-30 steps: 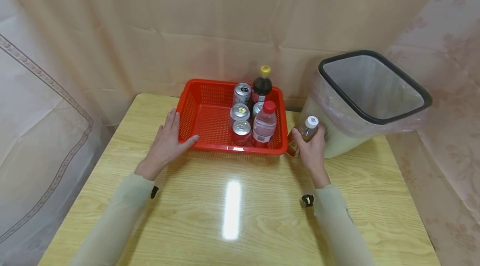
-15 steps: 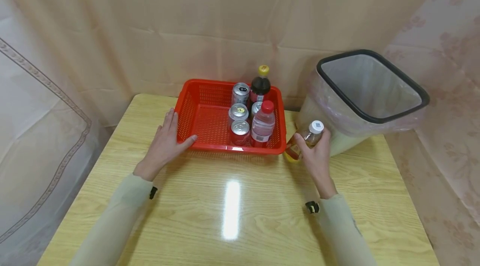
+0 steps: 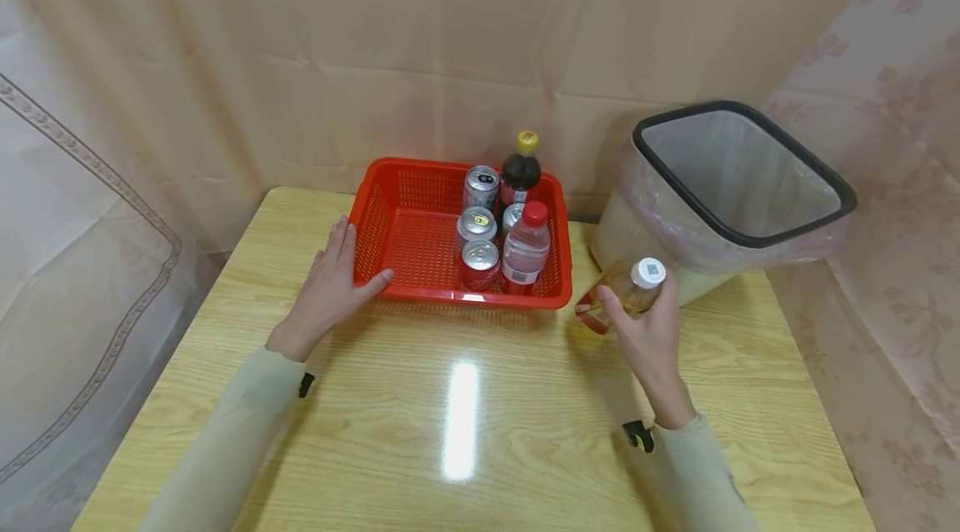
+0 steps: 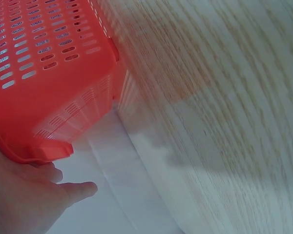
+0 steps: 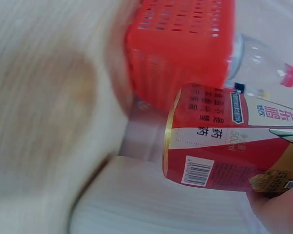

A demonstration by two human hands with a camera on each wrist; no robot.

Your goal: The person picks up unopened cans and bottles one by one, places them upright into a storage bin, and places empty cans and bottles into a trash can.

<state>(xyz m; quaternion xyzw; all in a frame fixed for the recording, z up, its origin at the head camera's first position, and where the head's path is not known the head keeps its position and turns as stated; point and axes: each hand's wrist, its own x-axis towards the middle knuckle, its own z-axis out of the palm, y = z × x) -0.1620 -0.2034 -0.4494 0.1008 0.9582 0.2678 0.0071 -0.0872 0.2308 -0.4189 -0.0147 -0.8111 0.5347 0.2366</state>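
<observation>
My right hand (image 3: 651,342) grips a plastic drink bottle (image 3: 622,292) with a white cap, amber contents and a red-gold label. The bottle is tilted, its base toward the red basket (image 3: 408,244); in the right wrist view the base hangs over the table. At the basket's left front corner, my left hand (image 3: 327,290) rests with straight fingers along the outer side and the thumb over the rim. Inside, on the right half, stand a red-capped bottle (image 3: 527,244), a yellow-capped dark bottle (image 3: 521,172) and several cans, including a red one (image 3: 480,265).
A bin (image 3: 738,244) with a black rim and a clear liner stands at the right, just behind my right hand. The basket sits near the back edge of the wooden table (image 3: 360,432). A beige curtain (image 3: 450,40) hangs behind.
My right hand has drawn the bottle from beside the basket toward me and to the right, tilting it further. My left hand and the basket stay in place.
</observation>
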